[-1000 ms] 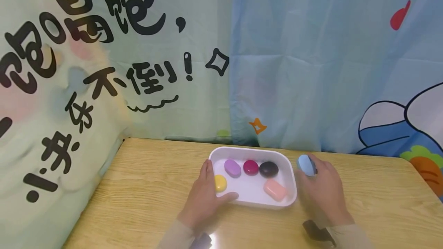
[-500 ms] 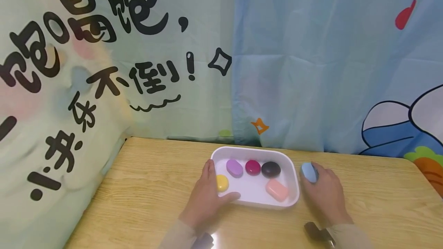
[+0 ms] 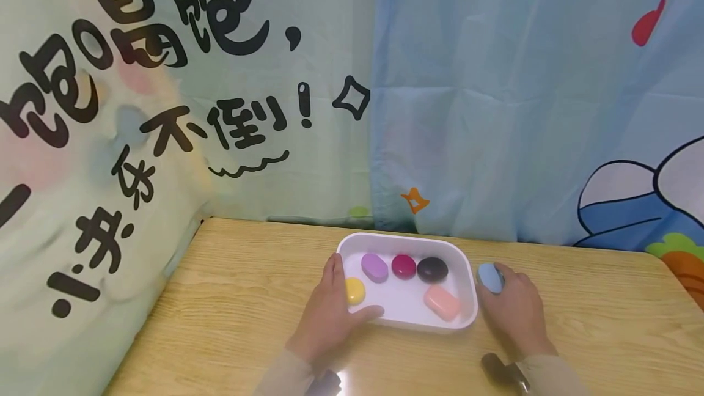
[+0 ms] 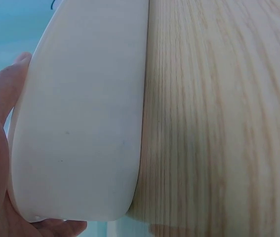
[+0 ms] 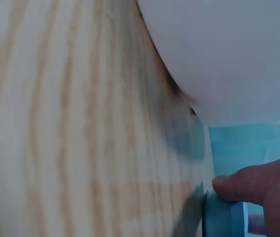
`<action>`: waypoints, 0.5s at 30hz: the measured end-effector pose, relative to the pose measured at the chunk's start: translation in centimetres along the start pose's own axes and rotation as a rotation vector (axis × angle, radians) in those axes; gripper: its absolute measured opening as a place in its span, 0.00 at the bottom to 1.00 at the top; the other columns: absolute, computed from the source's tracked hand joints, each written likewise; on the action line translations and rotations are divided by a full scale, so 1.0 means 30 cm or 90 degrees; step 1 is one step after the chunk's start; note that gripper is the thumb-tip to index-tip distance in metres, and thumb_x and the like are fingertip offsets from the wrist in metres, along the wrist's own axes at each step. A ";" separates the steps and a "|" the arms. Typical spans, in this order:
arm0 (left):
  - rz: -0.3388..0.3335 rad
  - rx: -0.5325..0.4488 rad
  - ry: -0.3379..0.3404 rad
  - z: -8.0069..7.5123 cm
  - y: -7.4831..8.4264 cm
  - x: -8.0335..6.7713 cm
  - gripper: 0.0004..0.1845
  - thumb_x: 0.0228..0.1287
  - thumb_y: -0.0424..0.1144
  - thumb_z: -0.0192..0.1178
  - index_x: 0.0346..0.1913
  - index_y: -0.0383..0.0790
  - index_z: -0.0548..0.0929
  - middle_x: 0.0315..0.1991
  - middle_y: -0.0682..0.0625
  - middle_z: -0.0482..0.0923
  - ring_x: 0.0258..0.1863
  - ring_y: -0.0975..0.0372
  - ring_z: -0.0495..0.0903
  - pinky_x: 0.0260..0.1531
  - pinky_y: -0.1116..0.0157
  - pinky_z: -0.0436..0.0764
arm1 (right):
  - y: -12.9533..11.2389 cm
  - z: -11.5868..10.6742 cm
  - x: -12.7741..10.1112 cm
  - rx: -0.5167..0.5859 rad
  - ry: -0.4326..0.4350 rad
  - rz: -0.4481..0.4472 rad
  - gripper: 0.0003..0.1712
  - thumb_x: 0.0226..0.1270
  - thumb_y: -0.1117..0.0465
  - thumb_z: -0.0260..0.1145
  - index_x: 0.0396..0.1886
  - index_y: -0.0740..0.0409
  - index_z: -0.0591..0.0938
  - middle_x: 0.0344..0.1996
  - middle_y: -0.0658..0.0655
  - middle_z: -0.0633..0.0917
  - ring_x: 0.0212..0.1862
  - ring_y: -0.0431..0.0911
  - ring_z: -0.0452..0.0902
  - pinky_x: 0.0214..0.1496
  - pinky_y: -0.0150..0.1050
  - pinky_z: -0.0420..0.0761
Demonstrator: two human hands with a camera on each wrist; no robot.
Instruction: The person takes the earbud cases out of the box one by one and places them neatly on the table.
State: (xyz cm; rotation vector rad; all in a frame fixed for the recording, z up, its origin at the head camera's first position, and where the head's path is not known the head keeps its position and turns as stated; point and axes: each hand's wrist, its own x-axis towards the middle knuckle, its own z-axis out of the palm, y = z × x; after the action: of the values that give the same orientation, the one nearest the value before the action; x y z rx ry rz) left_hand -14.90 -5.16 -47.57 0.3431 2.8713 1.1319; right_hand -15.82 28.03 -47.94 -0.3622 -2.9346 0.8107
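A white tray stands on the wooden table. My left hand grips its left end, with the thumb over the front rim and the fingers along the side. Inside lie smooth pieces: a purple oval, a crimson round one, a black oval, a pink rounded block and a yellow round one, partly hidden by my left hand. To the right of the tray, my right hand pinches a light blue rounded piece. The right wrist view shows this blue piece down at the tabletop, under my thumb.
Wooden tabletop extends to both sides of the tray. A printed curtain hangs along the table's back edge, and another stretch of it hangs at the left. A dark strap piece is at my right wrist.
With the blue piece held, my right hand has come down and slightly nearer. My left hand keeps its grip on the tray. The whole head view has shifted a little.
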 end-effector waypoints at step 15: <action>-0.005 0.001 -0.001 0.003 -0.003 0.003 0.66 0.54 0.70 0.66 0.79 0.30 0.45 0.80 0.37 0.45 0.71 0.42 0.64 0.68 0.49 0.67 | 0.004 -0.009 -0.011 -0.012 0.011 -0.007 0.45 0.71 0.43 0.60 0.68 0.78 0.64 0.56 0.82 0.69 0.55 0.73 0.69 0.54 0.68 0.72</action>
State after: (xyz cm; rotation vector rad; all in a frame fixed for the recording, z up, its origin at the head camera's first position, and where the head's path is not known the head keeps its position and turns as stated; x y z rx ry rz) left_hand -14.99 -5.15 -47.70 0.3321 2.8703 1.1269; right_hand -15.45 28.19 -47.78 -0.3524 -2.9267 0.7749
